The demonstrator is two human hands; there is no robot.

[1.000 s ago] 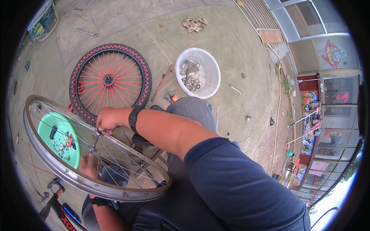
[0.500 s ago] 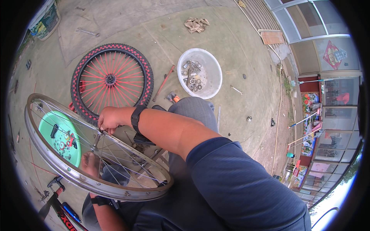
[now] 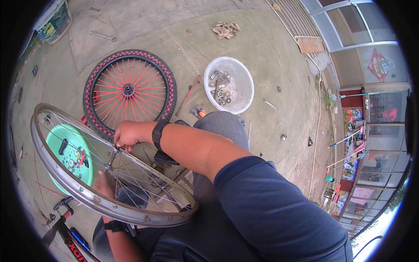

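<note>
A bare silver bicycle wheel without a tyre stands tilted against my lap, its thin spokes running to a narrow metal hub. My right hand reaches over the far side of the rim. Its fingertips are pinched at the upper end of the hub's axle, and the exact spot is partly hidden by the fingers. Behind the spokes, my left hand is just below the hub, fingers loosely stretched upward and slightly blurred. Nothing shows in it.
Beyond lies a black-and-red tyred wheel with red spokes. A green basin and white basin hold small metal parts. Nearby are a red bar, wrench, crumpled cloth, and bicycle frame at lower left.
My left hand has come slightly away from the hub's lower end, its fingers straighter. My right hand stays at the upper end. The whole view has shifted slightly.
</note>
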